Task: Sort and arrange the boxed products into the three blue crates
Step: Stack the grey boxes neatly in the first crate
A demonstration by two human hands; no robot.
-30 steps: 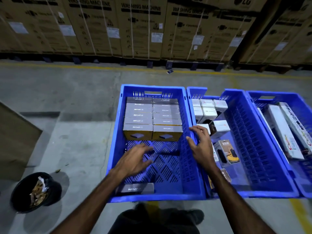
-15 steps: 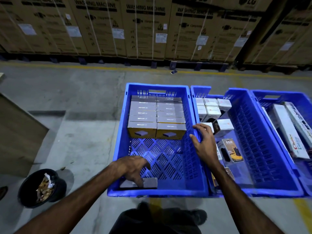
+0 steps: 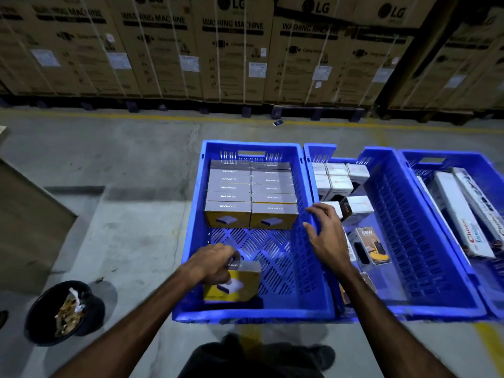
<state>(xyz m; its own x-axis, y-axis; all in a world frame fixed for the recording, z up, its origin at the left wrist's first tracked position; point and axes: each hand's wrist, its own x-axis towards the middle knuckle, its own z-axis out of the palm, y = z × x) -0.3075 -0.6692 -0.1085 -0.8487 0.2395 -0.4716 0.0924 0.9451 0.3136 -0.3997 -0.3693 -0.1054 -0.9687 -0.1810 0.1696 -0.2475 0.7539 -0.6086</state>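
Left hand (image 3: 215, 264) curled over a grey-and-yellow box (image 3: 236, 285), gripping it from the top at the near end of the left crate (image 3: 191, 241). Right hand (image 3: 326, 236) spread loose, gripping nothing, over the rim shared with the middle crate (image 3: 403, 241). Two neat columns of matching boxes (image 3: 251, 195) packed against the far wall, bare lattice floor between them and the held one. Probably next: carrying the box forward into the open slot just in front of a column. Best done level, label facing the same way as the others, edge flush against the front row, no gap. Worth steadying the crate with the free hand. Long boxes lying in the right crate (image 3: 488, 181).
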